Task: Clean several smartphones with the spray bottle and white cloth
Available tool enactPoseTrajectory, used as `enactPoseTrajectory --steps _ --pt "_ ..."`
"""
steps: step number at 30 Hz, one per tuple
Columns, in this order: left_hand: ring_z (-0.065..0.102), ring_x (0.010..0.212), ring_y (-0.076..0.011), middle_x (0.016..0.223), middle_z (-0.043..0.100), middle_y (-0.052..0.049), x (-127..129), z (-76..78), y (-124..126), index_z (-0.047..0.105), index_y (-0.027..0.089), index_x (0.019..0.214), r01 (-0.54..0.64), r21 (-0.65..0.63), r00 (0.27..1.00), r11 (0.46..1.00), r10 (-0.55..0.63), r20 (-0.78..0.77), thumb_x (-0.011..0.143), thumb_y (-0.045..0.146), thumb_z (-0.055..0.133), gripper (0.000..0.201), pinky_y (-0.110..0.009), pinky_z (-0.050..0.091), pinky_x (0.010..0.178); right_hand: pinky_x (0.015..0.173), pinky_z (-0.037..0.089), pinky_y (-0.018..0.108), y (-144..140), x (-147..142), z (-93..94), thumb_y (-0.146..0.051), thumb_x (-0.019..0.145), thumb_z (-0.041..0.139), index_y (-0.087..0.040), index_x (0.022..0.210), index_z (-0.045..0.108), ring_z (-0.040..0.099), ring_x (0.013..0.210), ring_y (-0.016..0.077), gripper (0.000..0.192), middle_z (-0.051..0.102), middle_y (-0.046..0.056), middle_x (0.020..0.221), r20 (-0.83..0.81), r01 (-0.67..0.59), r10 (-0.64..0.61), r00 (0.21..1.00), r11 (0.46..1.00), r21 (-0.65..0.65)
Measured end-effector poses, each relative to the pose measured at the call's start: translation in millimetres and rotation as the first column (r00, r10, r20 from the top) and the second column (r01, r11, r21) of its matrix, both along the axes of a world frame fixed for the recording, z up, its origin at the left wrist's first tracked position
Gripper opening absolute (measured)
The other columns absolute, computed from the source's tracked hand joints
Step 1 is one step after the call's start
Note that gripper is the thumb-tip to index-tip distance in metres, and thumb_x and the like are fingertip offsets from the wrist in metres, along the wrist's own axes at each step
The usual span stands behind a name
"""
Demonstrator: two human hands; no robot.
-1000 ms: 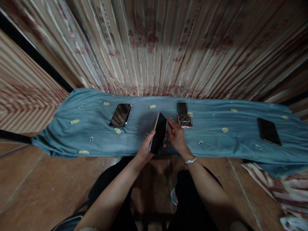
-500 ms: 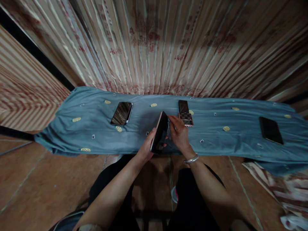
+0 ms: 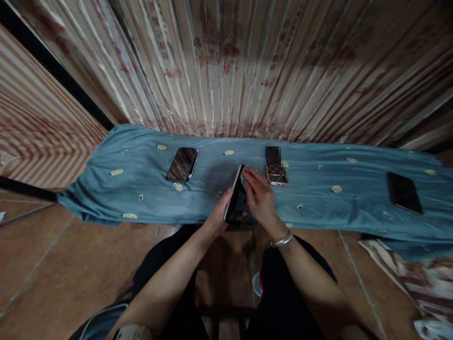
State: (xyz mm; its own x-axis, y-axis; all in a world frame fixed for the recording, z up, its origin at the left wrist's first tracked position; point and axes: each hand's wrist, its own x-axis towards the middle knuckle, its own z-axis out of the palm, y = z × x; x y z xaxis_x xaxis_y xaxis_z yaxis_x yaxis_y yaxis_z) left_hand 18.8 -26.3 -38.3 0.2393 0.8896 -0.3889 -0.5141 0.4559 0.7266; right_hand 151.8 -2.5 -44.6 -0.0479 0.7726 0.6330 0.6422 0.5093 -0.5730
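My left hand (image 3: 218, 216) grips a dark smartphone (image 3: 236, 203) by its left edge and holds it tilted over the near edge of a blue cloth (image 3: 141, 193). Against the phone's top right corner rests my right hand (image 3: 259, 197), its fingers pinching something pale and small there. I cannot tell what that pale thing is. A silver bangle (image 3: 281, 241) circles my right wrist.
Three more phones lie on the cloth: one at the left (image 3: 182, 164), one just beyond my right hand (image 3: 275, 165), one far right (image 3: 404, 192). A striped curtain (image 3: 226, 71) hangs behind. Patterned fabric (image 3: 417, 278) lies on the tiled floor at right.
My right hand has slid from the phone's right side up onto its top corner. The phone has turned more edge-on, and the view has shifted slightly.
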Motion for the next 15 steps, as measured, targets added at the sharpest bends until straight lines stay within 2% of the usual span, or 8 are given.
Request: enactPoseTrajectory --steps 3,6,8,11,15 --pt "0.07 0.091 -0.0221 0.087 0.074 -0.005 0.6 2.0 2.9 0.073 0.015 0.101 -0.037 -0.009 0.999 0.999 0.037 0.032 0.088 0.043 0.061 0.034 -0.034 0.058 0.082 0.106 0.051 0.048 -5.5 -5.3 1.1 -0.021 0.1 0.04 -0.025 0.13 0.064 0.061 0.123 0.0235 0.039 0.066 0.01 0.131 0.024 -0.042 0.042 0.999 0.999 -0.004" --pt "0.066 0.111 -0.0233 0.098 0.076 -0.006 0.8 6.2 5.8 0.073 0.013 0.101 -0.107 0.024 0.991 0.994 0.105 0.082 0.088 0.036 0.06 0.029 -0.035 0.05 0.1 0.105 0.052 0.048 -10.6 -10.1 1.4 -0.018 0.099 0.04 -0.024 0.131 0.063 0.06 0.123 0.025 0.04 0.065 0.011 0.131 0.027 -0.094 0.094 0.995 0.996 -0.001" --pt "0.064 0.116 -0.0224 0.101 0.076 -0.006 0.3 9.4 7.4 0.074 0.013 0.099 -0.129 0.03 0.985 0.991 0.125 0.117 0.089 0.033 0.059 0.027 -0.035 0.046 0.105 0.106 0.051 0.048 -14.1 -13.7 1.4 -0.017 0.098 0.04 -0.024 0.131 0.063 0.06 0.124 0.0249 0.041 0.065 0.011 0.131 0.035 -0.109 0.109 0.993 0.994 0.008" --pt "0.066 0.111 -0.0195 0.094 0.076 -0.005 -1.3 12.2 9.3 0.074 0.013 0.092 -0.17 0.003 0.974 0.985 0.168 0.153 0.09 0.028 0.055 0.024 -0.032 0.046 0.103 0.106 0.05 0.048 -20.3 -19.6 1.9 -0.015 0.098 0.04 -0.025 0.133 0.062 0.059 0.125 0.0243 0.043 0.065 0.01 0.132 0.048 -0.137 0.137 0.989 0.991 -0.002" --pt "0.07 0.085 -0.0143 0.073 0.072 -0.001 -6.0 9.0 12.0 0.072 0.014 0.082 -0.205 -0.094 0.962 0.974 0.218 0.164 0.091 0.028 0.055 0.023 -0.026 0.051 0.09 0.106 0.052 0.046 -30.4 -27.4 4.7 -0.014 0.098 0.039 -0.022 0.133 0.063 0.06 0.124 0.0238 0.042 0.066 0.012 0.131 0.036 -0.2 0.199 0.979 0.98 0.012"
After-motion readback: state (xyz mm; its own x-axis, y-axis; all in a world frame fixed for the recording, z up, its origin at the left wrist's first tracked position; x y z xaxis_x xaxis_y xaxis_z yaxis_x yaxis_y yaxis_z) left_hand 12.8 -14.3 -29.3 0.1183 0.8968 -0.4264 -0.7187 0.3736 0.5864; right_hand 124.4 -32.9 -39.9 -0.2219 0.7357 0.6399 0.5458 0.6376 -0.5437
